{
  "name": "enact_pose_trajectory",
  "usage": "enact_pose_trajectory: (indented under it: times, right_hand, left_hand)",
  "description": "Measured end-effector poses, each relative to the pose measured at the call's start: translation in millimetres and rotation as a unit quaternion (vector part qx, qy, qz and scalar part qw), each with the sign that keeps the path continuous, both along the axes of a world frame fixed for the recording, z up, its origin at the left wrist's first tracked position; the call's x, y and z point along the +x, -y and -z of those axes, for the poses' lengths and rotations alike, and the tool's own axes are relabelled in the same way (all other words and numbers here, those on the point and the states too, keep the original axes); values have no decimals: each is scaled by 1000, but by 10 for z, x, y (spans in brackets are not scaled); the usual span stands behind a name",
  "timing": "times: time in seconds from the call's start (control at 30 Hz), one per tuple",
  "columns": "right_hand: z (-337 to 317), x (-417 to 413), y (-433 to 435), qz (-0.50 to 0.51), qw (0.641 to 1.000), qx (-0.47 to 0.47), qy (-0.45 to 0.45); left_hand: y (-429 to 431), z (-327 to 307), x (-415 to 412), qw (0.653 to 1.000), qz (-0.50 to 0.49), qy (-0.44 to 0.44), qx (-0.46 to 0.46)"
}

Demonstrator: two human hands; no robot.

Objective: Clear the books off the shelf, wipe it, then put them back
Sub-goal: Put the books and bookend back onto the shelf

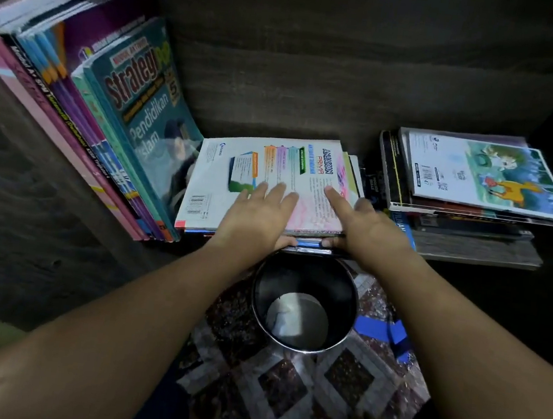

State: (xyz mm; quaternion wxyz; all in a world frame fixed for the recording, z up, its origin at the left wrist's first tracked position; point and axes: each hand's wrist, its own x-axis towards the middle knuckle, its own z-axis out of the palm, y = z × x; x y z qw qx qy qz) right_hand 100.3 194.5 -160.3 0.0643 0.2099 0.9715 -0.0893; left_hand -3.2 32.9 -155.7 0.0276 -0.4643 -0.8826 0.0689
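Holds the middle stack of flat glossy workbooks (238, 167) at its front edge on the dark wood-grain shelf (476, 254), between a leaning row of pink, purple and teal paperbacks (113, 115) and a second flat pile topped by a cartoon-deer cover (479, 174). Pinches it with the left hand (261, 211), fingers laid flat on the white top cover and thumb tucked under the overhanging edge. Does likewise with the right hand (366, 223), index finger stretched along the cover and thumb below. Cannot tell the number of lower books caught in that pinch. Looks like the clearing step, hardly begun, with all three groups on the board. Risks shedding slick covers from the middle stack if pulled out fast or tilted forward, and could drop them straight into the round black bin with a shiny metal rim (355, 308) standing right below on the patterned floor (283, 382). May also topple the leaning row, apparently propped close against the stack's left side, by removing that support. Could snag the second flat pile too, lying just beside. Calls for a slow, level draw and a deeper hold underneath.
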Motion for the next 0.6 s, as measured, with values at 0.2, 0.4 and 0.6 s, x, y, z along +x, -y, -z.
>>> enact_pose_trajectory:
  times: [0.2, 0.4, 0.6]
  right_hand:
    - [-57, -15, 27, 3, 998, 61, -22]
    - [-168, -59, 43, 146, 971, -121, -148]
    - [-28, -123, 221, 153, 985, -80, -27]
  left_hand:
    - [-63, 38, 49, 999, -31, -15, 5]
    - [-41, -35, 34, 997, -68, 47, 10]
    - [187, -351, 69, 937, -116, 90, 317]
